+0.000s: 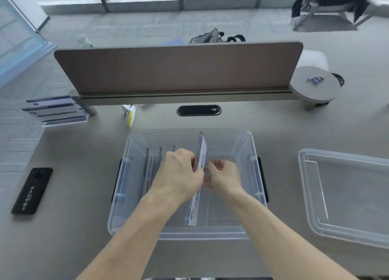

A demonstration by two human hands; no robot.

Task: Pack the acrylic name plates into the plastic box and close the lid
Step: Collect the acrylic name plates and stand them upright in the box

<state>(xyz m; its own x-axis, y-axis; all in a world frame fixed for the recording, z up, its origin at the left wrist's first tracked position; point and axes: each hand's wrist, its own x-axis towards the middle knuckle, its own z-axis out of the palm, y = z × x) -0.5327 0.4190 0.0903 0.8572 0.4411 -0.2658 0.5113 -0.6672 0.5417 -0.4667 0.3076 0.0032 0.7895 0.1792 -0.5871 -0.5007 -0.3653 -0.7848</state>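
Note:
A clear plastic box (248, 145) stands open on the desk in front of me. Both hands are inside it, holding one acrylic name plate (201, 151) on edge, running front to back near the box's middle. My left hand (179, 174) grips the plate's left face, and my right hand (224, 175) pinches it from the right. Several name plates (150, 168) stand on edge in the box's left half, partly hidden by my left hand. More name plates (55, 110) lie stacked at the desk's far left. The clear lid (345, 195) lies to the right of the box.
A black phone (32, 190) lies on the desk to the left. A brown divider panel (179, 67) runs along the back, with a cable port (199, 110) and a white and yellow device (129, 114) below it. A round side shelf (314, 84) sits at the back right.

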